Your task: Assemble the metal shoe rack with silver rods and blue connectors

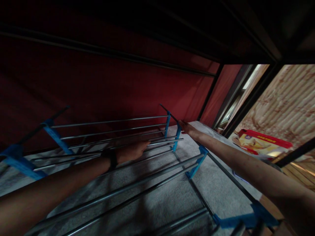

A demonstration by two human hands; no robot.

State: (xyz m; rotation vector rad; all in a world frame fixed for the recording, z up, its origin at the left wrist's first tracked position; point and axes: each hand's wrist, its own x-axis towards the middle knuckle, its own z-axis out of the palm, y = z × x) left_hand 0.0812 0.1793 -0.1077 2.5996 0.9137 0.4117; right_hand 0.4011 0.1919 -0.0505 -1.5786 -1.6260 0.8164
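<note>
A rack of silvery metal tubes point(137, 184) and blue plastic brackets point(197, 162) lies across a grey, textured surface. My left hand point(133, 152), with a dark band at the wrist, is closed around a thin metal tube point(164, 142) in the middle of the rack. That tube's right end passes beside a blue bracket point(177, 137). At this same bracket, my right hand point(187, 127) reaches in from the right, its fingers closed on the bracket's upper end where a dark rod meets it. My right fingertips are partly hidden.
Behind the rack stands a dark red wall point(118, 88). Black metal frame bars point(256, 98) cross overhead and at the right. Beyond them are a red and yellow printed package point(263, 142), corrugated sheeting point(285, 101) and part of another person point(236, 139). More blue brackets point(56, 137) hold the rack's left end.
</note>
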